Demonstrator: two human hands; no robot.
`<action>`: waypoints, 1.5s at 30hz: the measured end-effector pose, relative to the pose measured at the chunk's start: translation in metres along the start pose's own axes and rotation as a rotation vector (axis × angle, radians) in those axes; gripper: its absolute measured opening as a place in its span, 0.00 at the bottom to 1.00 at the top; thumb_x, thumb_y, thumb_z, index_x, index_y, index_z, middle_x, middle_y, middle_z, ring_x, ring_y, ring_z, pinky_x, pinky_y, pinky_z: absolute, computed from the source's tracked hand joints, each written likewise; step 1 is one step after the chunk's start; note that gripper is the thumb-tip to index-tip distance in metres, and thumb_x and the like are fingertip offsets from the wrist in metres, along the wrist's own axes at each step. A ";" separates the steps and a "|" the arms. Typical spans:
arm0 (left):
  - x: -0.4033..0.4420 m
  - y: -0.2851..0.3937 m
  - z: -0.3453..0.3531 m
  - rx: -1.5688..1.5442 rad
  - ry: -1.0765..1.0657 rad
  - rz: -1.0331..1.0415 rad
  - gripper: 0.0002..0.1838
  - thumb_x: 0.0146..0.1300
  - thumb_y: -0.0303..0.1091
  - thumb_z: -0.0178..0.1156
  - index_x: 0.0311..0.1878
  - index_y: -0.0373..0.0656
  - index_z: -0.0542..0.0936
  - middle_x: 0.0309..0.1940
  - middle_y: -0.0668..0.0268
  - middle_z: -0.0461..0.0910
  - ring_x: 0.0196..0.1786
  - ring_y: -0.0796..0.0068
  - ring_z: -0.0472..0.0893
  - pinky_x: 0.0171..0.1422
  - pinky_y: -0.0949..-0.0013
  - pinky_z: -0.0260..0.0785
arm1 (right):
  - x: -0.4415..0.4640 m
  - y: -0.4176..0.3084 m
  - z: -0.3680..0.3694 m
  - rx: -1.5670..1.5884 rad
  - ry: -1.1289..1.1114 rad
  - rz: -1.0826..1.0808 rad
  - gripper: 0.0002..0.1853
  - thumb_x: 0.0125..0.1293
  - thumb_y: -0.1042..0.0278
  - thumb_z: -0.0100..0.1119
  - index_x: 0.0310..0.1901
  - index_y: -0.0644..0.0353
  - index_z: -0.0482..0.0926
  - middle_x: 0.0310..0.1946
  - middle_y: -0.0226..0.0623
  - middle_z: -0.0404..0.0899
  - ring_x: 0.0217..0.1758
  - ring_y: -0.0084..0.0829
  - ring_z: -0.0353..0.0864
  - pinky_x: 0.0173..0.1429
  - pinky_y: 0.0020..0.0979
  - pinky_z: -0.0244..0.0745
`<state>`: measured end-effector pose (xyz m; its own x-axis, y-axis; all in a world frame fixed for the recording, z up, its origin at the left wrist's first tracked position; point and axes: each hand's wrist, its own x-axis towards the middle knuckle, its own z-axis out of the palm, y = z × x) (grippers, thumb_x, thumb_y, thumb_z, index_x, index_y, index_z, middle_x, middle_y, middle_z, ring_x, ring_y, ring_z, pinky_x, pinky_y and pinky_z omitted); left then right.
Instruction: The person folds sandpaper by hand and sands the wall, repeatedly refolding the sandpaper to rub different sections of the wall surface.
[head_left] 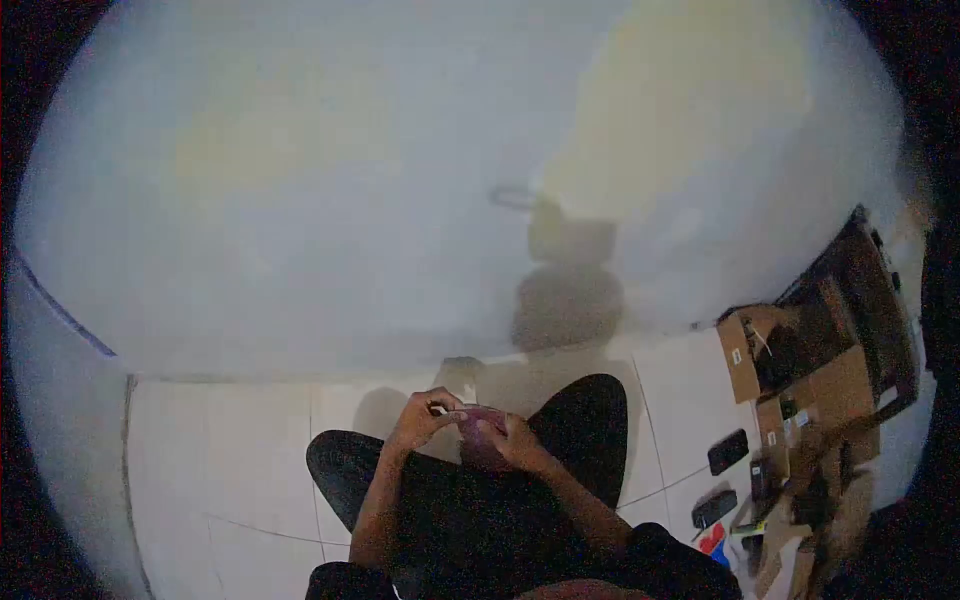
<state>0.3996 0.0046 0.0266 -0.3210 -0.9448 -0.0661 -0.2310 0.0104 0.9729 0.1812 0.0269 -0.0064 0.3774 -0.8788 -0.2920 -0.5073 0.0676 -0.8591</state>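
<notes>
A dull purple, soft-looking piece (478, 450), perhaps cloth or knitting, hangs between my hands above my crossed legs. My right hand (517, 443) is closed on its right side, with the thumb lying over it. My left hand (425, 420) is closed in a pinch at the piece's upper left edge. A thin light line runs along that top edge between the hands; it is too small to tell whether it is a needle, a hook or a thread. The lower part of the piece blends into my dark trousers (590, 430).
Open cardboard boxes (740, 370) stand at the right by the wall. Two dark objects (728, 452) lie on the tiled floor (230, 450) beside them, near a small red and blue item (712, 540). A pale wall (350, 200) rises close in front.
</notes>
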 end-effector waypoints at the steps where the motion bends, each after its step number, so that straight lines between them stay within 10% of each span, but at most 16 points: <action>1: -0.003 0.004 0.003 -0.053 0.033 0.057 0.08 0.58 0.31 0.68 0.39 0.40 0.83 0.32 0.70 0.81 0.35 0.83 0.76 0.37 0.74 0.71 | -0.008 -0.018 -0.002 0.099 0.054 -0.065 0.21 0.70 0.56 0.53 0.54 0.64 0.77 0.45 0.44 0.83 0.50 0.33 0.80 0.57 0.34 0.71; 5: 0.002 0.016 -0.002 -0.151 0.132 0.003 0.10 0.61 0.31 0.65 0.45 0.40 0.81 0.34 0.69 0.80 0.36 0.82 0.77 0.38 0.73 0.72 | -0.019 -0.091 -0.037 0.009 0.250 -0.063 0.23 0.72 0.53 0.48 0.56 0.63 0.77 0.45 0.50 0.82 0.48 0.42 0.83 0.55 0.38 0.74; 10: 0.010 0.004 -0.010 -0.254 0.362 -0.136 0.14 0.64 0.32 0.60 0.50 0.37 0.77 0.37 0.65 0.80 0.39 0.76 0.79 0.39 0.71 0.74 | -0.005 -0.165 -0.119 -0.145 0.813 -0.528 0.20 0.65 0.75 0.54 0.59 0.58 0.75 0.58 0.44 0.76 0.58 0.45 0.77 0.62 0.40 0.69; 12: 0.017 -0.007 -0.017 -0.256 0.368 -0.142 0.14 0.65 0.36 0.59 0.50 0.40 0.77 0.37 0.65 0.80 0.39 0.76 0.79 0.39 0.70 0.74 | 0.013 -0.201 -0.166 -0.465 1.127 -0.971 0.22 0.64 0.75 0.54 0.61 0.57 0.74 0.62 0.42 0.72 0.64 0.43 0.71 0.67 0.44 0.63; 17: 0.020 -0.020 -0.014 -0.258 0.397 -0.112 0.14 0.67 0.37 0.57 0.51 0.42 0.76 0.38 0.65 0.80 0.39 0.75 0.79 0.37 0.70 0.74 | 0.068 -0.252 -0.235 -0.668 1.498 -1.087 0.24 0.64 0.69 0.50 0.63 0.54 0.71 0.64 0.39 0.71 0.67 0.43 0.68 0.72 0.49 0.54; 19: 0.014 -0.002 -0.015 -0.337 0.368 -0.140 0.14 0.66 0.35 0.58 0.53 0.43 0.74 0.40 0.65 0.78 0.38 0.75 0.79 0.38 0.72 0.73 | 0.064 -0.258 -0.217 -0.451 1.037 -1.181 0.28 0.74 0.52 0.30 0.62 0.61 0.71 0.62 0.42 0.73 0.67 0.44 0.67 0.74 0.47 0.51; 21: 0.020 -0.039 -0.025 -0.401 0.332 -0.065 0.16 0.67 0.37 0.55 0.55 0.44 0.74 0.43 0.67 0.76 0.40 0.75 0.77 0.38 0.71 0.72 | 0.063 -0.258 -0.184 -0.728 0.683 -1.027 0.20 0.62 0.69 0.51 0.57 0.48 0.76 0.54 0.36 0.77 0.57 0.40 0.74 0.64 0.45 0.66; 23: 0.025 -0.029 -0.026 -0.319 0.307 -0.016 0.19 0.69 0.44 0.52 0.57 0.44 0.72 0.44 0.66 0.76 0.41 0.73 0.77 0.38 0.70 0.72 | 0.055 -0.231 -0.133 -0.655 0.932 -1.430 0.27 0.61 0.69 0.56 0.64 0.46 0.68 0.36 0.38 0.77 0.36 0.36 0.78 0.36 0.38 0.77; 26: 0.016 0.008 -0.017 -0.317 0.268 -0.050 0.25 0.67 0.51 0.53 0.59 0.43 0.71 0.44 0.63 0.78 0.38 0.70 0.79 0.35 0.67 0.75 | 0.024 -0.194 -0.087 -0.335 0.513 -0.996 0.23 0.68 0.66 0.50 0.64 0.57 0.66 0.47 0.42 0.79 0.39 0.43 0.80 0.42 0.37 0.78; 29: 0.009 0.024 -0.020 -0.675 0.172 -0.008 0.25 0.67 0.52 0.51 0.59 0.43 0.71 0.45 0.64 0.77 0.38 0.67 0.78 0.38 0.66 0.74 | 0.025 -0.145 -0.038 0.179 0.598 -0.714 0.21 0.72 0.63 0.46 0.64 0.61 0.68 0.53 0.49 0.78 0.51 0.42 0.81 0.54 0.37 0.75; 33: 0.002 0.043 -0.006 -0.496 0.168 -0.033 0.21 0.71 0.46 0.50 0.56 0.37 0.72 0.43 0.60 0.76 0.44 0.70 0.76 0.46 0.65 0.71 | -0.013 -0.129 -0.019 0.158 0.598 -0.306 0.21 0.73 0.58 0.47 0.60 0.62 0.73 0.52 0.47 0.80 0.54 0.33 0.80 0.60 0.34 0.71; 34: 0.002 0.039 -0.010 -0.314 0.094 0.016 0.21 0.70 0.44 0.52 0.55 0.36 0.73 0.44 0.60 0.77 0.45 0.70 0.76 0.47 0.65 0.71 | -0.007 -0.117 -0.014 0.591 0.469 -0.248 0.22 0.73 0.56 0.47 0.60 0.61 0.73 0.53 0.45 0.80 0.54 0.33 0.80 0.60 0.33 0.71; 39: 0.012 -0.014 -0.020 -0.225 0.171 -0.007 0.18 0.65 0.35 0.57 0.56 0.38 0.73 0.47 0.57 0.77 0.44 0.68 0.77 0.49 0.63 0.73 | 0.011 -0.092 0.001 0.332 0.311 -0.540 0.21 0.73 0.55 0.47 0.58 0.60 0.75 0.49 0.42 0.81 0.51 0.30 0.80 0.58 0.34 0.73; 41: 0.006 0.020 -0.016 -0.244 0.182 0.021 0.20 0.64 0.37 0.58 0.56 0.38 0.73 0.47 0.57 0.77 0.44 0.68 0.77 0.48 0.63 0.73 | 0.092 -0.032 0.063 1.416 -0.450 -0.702 0.22 0.71 0.50 0.48 0.53 0.60 0.77 0.44 0.38 0.82 0.47 0.27 0.80 0.54 0.32 0.75; 43: 0.011 0.039 -0.010 -0.288 0.143 0.032 0.21 0.63 0.39 0.58 0.56 0.38 0.72 0.47 0.57 0.77 0.43 0.68 0.77 0.48 0.63 0.73 | -0.001 -0.112 -0.010 0.454 0.230 -0.546 0.25 0.73 0.47 0.42 0.53 0.62 0.76 0.43 0.36 0.81 0.43 0.26 0.79 0.52 0.31 0.75; 45: 0.010 0.045 -0.008 -0.288 0.172 0.019 0.24 0.62 0.42 0.58 0.57 0.38 0.72 0.46 0.57 0.77 0.42 0.68 0.77 0.47 0.63 0.74 | 0.007 -0.098 -0.004 0.462 0.250 -0.397 0.25 0.73 0.47 0.42 0.53 0.62 0.76 0.44 0.37 0.81 0.43 0.26 0.79 0.52 0.31 0.75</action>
<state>0.3936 -0.0071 0.0713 -0.1576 -0.9870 -0.0332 0.0505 -0.0416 0.9979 0.2308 0.0124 0.0775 0.2476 -0.9582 0.1430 0.0398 -0.1374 -0.9897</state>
